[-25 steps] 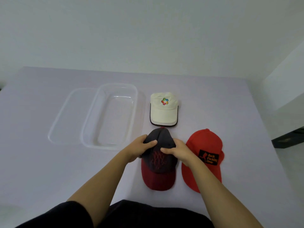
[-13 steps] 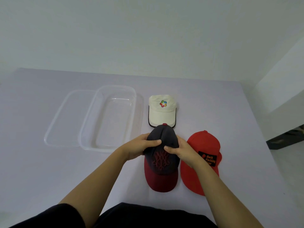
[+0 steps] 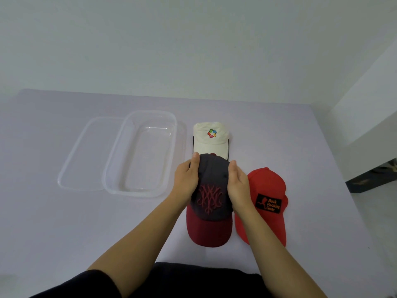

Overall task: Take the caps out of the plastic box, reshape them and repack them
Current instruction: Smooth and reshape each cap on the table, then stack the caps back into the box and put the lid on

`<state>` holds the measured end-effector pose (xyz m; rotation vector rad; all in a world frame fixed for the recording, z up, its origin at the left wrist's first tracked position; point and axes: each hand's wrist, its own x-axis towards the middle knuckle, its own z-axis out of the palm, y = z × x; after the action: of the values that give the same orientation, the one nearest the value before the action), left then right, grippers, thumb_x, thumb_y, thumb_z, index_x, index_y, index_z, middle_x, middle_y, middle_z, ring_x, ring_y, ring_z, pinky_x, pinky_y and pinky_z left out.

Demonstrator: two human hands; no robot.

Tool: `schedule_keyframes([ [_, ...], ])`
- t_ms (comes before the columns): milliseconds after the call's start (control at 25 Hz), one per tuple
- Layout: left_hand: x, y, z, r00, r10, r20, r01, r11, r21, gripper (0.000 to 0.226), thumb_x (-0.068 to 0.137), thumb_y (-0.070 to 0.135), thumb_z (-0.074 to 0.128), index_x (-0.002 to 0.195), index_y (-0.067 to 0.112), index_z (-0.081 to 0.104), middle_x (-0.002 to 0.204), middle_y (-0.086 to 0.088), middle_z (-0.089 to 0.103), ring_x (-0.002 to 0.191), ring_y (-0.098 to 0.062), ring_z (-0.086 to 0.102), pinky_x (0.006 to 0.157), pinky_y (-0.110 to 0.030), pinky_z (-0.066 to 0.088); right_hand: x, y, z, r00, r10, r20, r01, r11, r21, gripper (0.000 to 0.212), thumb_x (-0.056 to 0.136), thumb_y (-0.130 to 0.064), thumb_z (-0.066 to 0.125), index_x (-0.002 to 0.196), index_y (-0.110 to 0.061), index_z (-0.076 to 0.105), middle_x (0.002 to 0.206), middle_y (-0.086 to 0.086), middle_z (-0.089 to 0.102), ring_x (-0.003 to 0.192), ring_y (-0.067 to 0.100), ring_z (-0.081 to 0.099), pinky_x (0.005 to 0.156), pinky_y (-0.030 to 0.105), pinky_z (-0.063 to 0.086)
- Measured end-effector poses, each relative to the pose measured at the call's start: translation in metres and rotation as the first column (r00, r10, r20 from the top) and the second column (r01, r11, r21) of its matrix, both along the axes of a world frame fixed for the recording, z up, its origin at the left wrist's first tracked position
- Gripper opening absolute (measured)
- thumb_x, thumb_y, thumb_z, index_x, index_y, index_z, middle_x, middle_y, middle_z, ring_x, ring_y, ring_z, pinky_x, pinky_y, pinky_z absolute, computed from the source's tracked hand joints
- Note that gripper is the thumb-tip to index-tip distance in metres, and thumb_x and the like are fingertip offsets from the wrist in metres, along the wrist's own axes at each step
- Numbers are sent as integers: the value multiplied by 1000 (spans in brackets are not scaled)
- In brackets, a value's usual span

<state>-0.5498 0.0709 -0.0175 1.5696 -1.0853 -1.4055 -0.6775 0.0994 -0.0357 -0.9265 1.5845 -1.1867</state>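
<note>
A dark grey cap with a maroon brim and red embroidery lies on the table in front of me. My left hand presses flat against its left side and my right hand against its right side, cupping the crown between them. A red cap with a black patch lies just to the right, partly under my right forearm. A white cap with a colourful logo lies behind the dark one. The clear plastic box stands empty to the left.
The box's clear lid lies flat beside the box on its left. The lilac table ends at a white wall behind and drops off at the right edge, where dark floor shows.
My hands have slid from the front of the dark cap's crown to its two sides, fingers now straight along it. The cap sits slightly further from me.
</note>
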Motion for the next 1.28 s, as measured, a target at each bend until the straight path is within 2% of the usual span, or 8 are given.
schedule_keyframes([
  [200,5,0,13,970,-85,-227,99,994,54,46,99,46,31,89,22,69,92,3,73,90,-10,69,80,-26,54,-5,-3,11,999,-31,-16,30,999,-31,57,94,-49,36,84,3,58,87,26,63,83,33,64,76,46,54],
  [320,15,-13,23,953,-296,-68,303,943,140,43,96,44,40,105,13,67,106,-6,70,103,-21,65,92,-36,50,-6,3,21,972,-64,-225,27,986,-164,42,99,-33,35,62,-17,44,57,3,41,53,7,41,53,24,36],
  [440,17,-19,42,900,-426,91,411,900,144,31,89,44,52,98,19,68,101,-1,71,95,-16,65,83,-30,52,1,6,23,945,-77,-317,0,972,-235,40,100,-26,34,65,-12,46,55,1,39,50,6,39,47,24,32],
  [560,18,-15,47,902,-426,67,422,904,73,35,86,45,61,101,16,70,96,-2,74,88,-16,70,80,-29,57,12,6,24,972,-82,-218,30,972,-231,45,100,-31,32,73,0,49,65,10,48,60,12,45,55,37,42],
  [720,39,-13,41,906,-420,-46,422,900,107,37,93,43,49,109,15,66,105,-8,72,95,-19,69,82,-28,56,41,10,28,998,-52,31,56,982,-181,35,102,-32,27,84,-21,55,85,-2,59,79,6,57,73,19,50],
  [840,77,-30,51,892,-453,7,452,891,46,29,95,39,47,111,21,64,108,-6,71,97,-17,68,85,-27,54,62,-2,23,993,-42,106,53,993,-106,36,94,-47,25,94,-21,51,96,3,57,88,11,54,80,29,48],
  [1080,170,-97,95,898,-376,230,404,911,-90,30,96,38,47,111,20,65,97,4,71,86,-9,68,72,-18,52,124,-18,-3,953,226,-202,-173,953,249,45,97,-30,38,137,-9,31,135,4,43,121,18,45,101,34,36],
  [1280,191,-137,74,855,-424,300,461,885,-63,37,95,41,46,118,16,61,99,3,68,90,-12,65,74,-21,50,163,-27,-17,927,261,-270,-136,904,405,56,99,-33,33,147,-11,13,152,10,29,135,30,36,107,36,32],
])
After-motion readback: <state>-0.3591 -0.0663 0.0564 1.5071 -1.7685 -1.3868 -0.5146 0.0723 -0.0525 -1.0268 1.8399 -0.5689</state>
